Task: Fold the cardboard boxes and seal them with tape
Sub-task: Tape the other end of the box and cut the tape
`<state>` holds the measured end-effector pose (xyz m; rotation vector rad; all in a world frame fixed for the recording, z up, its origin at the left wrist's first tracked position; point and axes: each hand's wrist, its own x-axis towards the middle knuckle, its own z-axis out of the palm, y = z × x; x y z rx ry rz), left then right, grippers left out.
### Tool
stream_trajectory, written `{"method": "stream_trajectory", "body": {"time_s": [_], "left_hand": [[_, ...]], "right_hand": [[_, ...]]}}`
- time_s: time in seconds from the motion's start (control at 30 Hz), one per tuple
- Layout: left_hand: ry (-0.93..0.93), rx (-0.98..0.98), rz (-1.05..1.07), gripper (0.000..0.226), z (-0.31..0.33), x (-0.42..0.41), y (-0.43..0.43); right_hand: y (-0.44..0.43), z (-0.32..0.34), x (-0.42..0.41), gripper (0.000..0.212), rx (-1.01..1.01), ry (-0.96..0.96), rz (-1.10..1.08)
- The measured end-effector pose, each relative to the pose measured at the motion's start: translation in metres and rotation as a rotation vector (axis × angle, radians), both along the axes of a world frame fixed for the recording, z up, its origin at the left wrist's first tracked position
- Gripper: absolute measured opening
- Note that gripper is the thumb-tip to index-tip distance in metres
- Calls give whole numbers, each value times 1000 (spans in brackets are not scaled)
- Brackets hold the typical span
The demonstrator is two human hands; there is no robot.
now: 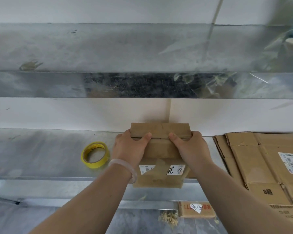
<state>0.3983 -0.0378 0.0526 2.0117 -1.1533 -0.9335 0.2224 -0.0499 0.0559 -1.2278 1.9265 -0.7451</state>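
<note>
Left fingers (146,136): I see my left hand (130,147) wrapped round the cardboard box (160,149) on its left side, thumb on the top flaps.
Right fingers (173,137): my right hand (189,147) grips the right side likewise.
Box: flaps folded shut, at the worktop's (41,149) front edge.
Tape: yellow tape roll (95,154) just left, apart.
Right side: flat cardboard (254,162) stacked.

Packing workshop; metal bench (41,149), flattened cartons (254,159).

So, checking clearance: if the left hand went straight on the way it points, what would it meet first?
Likely the white wall behind the brown cardboard box that the left hand grips; the gap is unclear.
</note>
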Motion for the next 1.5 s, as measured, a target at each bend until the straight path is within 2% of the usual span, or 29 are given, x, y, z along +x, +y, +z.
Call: {"method": "stream_trajectory", "body": {"time_s": [0.17,0.23,0.33,0.43,0.47,0.5,0.57,0.6,0.67,0.73,0.83,0.93,1.07,1.13,1.2,1.27,1.4,1.5], "left_hand": [[-9,-60,-35,24,-6,5,-1],[-11,-92,-23,18,-4,6,-1],[58,-96,31,31,-1,5,3],[148,-55,45,43,-3,7,3],[76,-86,-22,47,-6,8,6],[-82,-185,-125,52,-7,10,9],[-474,-506,-379,51,-7,14,17],[-631,-607,-534,50,-10,16,18],[-804,-610,-766,51,-17,18,22],[-886,-503,-826,55,-20,19,22],[-948,-436,-798,58,-18,17,23],[-938,-390,-738,62,-15,12,28],[-907,-266,-573,78,-12,5,36],[-844,-235,-514,87,-11,1,37],[-674,-189,-475,82,-9,-1,37],[-504,-152,-430,72,-3,-1,37],[-279,-57,-380,67,2,4,29],[-7,41,-274,66,8,12,16]], "right_hand": [[0,-6,-5,43,-35,37,30],[0,-8,-9,36,-49,-2,34],[4,-2,-15,31,-55,-105,50],[7,-2,-17,44,-50,-114,81],[8,-4,-17,49,-59,-62,106],[10,-6,-17,53,-109,36,144],[15,-5,-17,51,-396,303,279],[17,-4,-18,47,-562,404,403],[21,-15,-21,44,-734,599,673],[25,-21,-21,51,-647,741,781],[31,-19,-17,63,-490,812,717],[39,-11,-12,67,-383,839,619],[46,-9,-6,89,-268,701,545],[45,-8,-3,90,-251,682,508],[44,-9,-2,78,-224,651,475],[42,-6,-3,65,-133,540,430],[32,1,-14,64,-27,297,393],[26,3,-21,65,25,122,343]]}}
